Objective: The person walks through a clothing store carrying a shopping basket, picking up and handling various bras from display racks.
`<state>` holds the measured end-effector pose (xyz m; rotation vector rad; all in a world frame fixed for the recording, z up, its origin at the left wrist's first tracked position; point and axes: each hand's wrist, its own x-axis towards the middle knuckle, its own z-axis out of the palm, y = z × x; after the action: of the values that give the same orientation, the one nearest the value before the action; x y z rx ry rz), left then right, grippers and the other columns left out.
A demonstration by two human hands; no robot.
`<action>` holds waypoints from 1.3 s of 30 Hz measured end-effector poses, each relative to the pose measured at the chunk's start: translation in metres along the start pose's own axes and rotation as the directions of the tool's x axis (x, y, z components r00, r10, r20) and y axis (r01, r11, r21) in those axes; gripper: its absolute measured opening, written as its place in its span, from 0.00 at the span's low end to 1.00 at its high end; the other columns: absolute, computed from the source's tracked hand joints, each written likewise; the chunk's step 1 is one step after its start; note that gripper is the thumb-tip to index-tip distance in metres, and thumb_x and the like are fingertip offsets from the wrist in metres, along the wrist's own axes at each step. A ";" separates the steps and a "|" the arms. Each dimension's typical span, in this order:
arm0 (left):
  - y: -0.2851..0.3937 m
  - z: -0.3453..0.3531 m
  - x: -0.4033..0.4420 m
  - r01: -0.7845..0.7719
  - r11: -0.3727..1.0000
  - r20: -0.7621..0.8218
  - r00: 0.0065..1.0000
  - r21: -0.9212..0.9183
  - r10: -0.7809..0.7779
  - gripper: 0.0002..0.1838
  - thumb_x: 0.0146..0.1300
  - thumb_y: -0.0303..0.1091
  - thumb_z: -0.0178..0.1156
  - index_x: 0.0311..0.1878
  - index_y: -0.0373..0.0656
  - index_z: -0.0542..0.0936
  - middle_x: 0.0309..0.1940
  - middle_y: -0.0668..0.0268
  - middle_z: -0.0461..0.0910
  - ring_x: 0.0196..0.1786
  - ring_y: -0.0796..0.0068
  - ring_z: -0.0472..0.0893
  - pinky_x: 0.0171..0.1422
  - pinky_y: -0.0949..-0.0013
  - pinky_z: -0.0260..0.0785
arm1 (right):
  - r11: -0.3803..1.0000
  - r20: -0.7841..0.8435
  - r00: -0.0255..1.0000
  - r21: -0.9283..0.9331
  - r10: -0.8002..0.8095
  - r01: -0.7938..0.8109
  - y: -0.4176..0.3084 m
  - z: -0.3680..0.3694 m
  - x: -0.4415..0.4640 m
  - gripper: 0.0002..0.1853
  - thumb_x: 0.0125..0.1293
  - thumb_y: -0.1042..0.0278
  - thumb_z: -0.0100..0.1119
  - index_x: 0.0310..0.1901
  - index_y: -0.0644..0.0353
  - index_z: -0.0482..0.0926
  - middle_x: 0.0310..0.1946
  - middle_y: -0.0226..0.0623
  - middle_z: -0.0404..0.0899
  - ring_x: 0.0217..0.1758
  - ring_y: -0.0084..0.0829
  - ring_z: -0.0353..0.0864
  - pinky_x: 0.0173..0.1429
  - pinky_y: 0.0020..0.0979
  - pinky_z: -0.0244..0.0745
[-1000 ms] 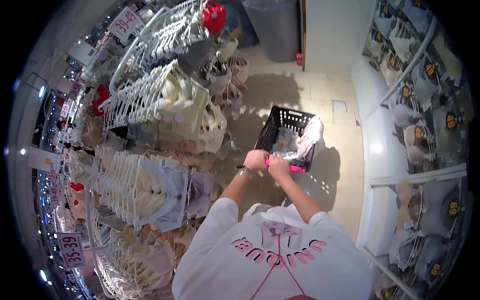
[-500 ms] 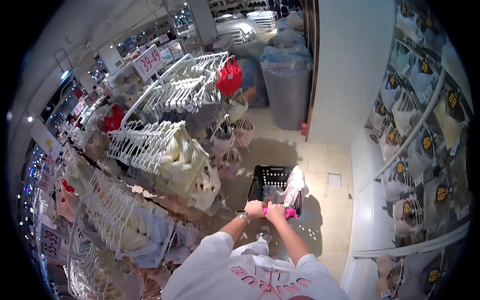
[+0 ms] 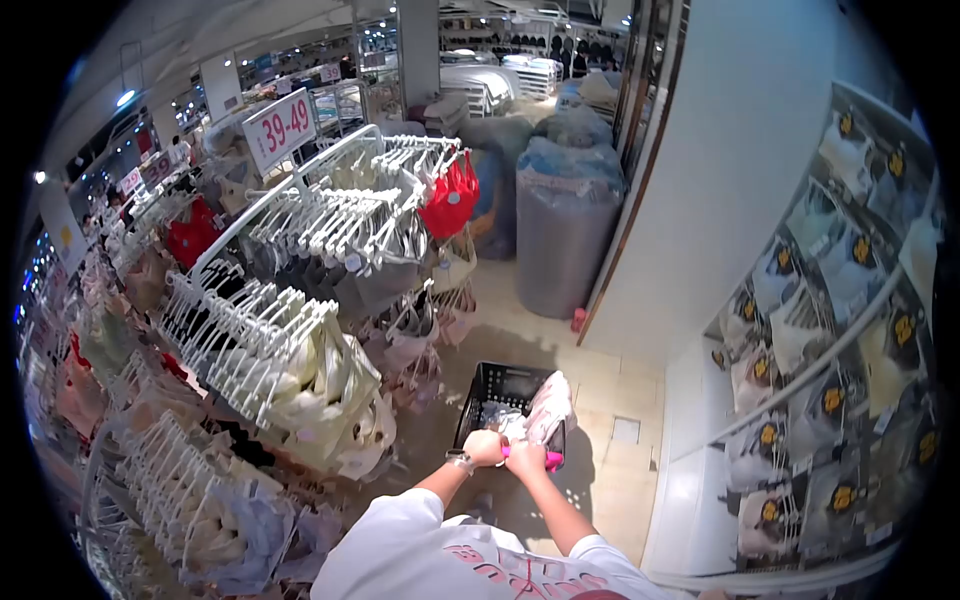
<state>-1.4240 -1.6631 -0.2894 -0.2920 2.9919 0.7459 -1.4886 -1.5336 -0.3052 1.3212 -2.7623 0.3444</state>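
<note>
A "39-49" sign (image 3: 279,131) stands above hanging bras (image 3: 335,375); the left hand (image 3: 485,449) and right hand (image 3: 526,459) clasp the pink handle (image 3: 553,461) of a black basket (image 3: 508,380) in the aisle (image 3: 602,400); at far right, wall tags (image 3: 832,401) read "49" and "69".

The left hand (image 3: 487,448) and right hand (image 3: 525,459) are closed, side by side; the left forearm (image 3: 443,484) and right forearm (image 3: 555,508) extend forward, converging.

Black perforated plastic basket (image 3: 490,380) between white metal garment rack (image 3: 240,222) on the left and white-framed wall display (image 3: 800,382) on the right
Tall grey cylindrical bin (image 3: 565,240) ahead; pale-pink fabric garment (image 3: 550,405) at the basket's right side
</note>
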 end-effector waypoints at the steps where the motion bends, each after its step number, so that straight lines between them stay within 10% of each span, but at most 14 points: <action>1: -0.004 -0.004 0.009 -0.036 0.999 -0.024 0.999 -0.010 0.035 0.13 0.48 0.45 0.58 0.32 0.51 0.85 0.25 0.57 0.82 0.31 0.56 0.83 0.38 0.57 0.75 | 1.000 0.000 1.000 -0.010 0.000 0.000 0.002 -0.006 0.013 0.12 0.47 0.61 0.60 0.32 0.58 0.81 0.20 0.43 0.80 0.24 0.43 0.83 0.31 0.42 0.77; 21: -0.059 -0.055 0.190 -0.058 0.997 -0.070 0.996 0.055 0.062 0.13 0.45 0.45 0.60 0.30 0.49 0.84 0.24 0.59 0.82 0.29 0.58 0.82 0.34 0.59 0.74 | 0.998 0.067 0.996 0.023 0.064 -0.066 0.064 0.010 0.188 0.10 0.49 0.66 0.58 0.34 0.57 0.79 0.19 0.45 0.80 0.24 0.45 0.82 0.29 0.44 0.77; 33: -0.068 -0.065 0.267 -0.063 0.972 -0.112 0.990 0.228 0.090 0.11 0.41 0.42 0.60 0.26 0.47 0.81 0.25 0.63 0.79 0.34 0.61 0.80 0.41 0.60 0.71 | 0.846 0.298 0.894 0.513 -0.336 0.147 0.143 0.005 0.269 0.15 0.50 0.63 0.60 0.38 0.60 0.74 0.31 0.52 0.80 0.36 0.52 0.80 0.42 0.48 0.75; 39: -0.052 -0.060 0.288 0.221 0.948 -0.365 0.922 0.229 -0.127 0.19 0.44 0.46 0.63 0.39 0.47 0.81 0.36 0.62 0.76 0.46 0.59 0.74 0.50 0.58 0.65 | 0.884 0.161 0.925 0.388 -0.345 0.262 0.157 0.009 0.294 0.18 0.50 0.67 0.62 0.43 0.62 0.73 0.26 0.49 0.80 0.30 0.47 0.82 0.35 0.45 0.77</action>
<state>-1.6968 -1.7857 -0.2859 -0.7377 3.2751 0.2904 -1.7951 -1.6643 -0.2969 1.9690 -2.6800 0.7498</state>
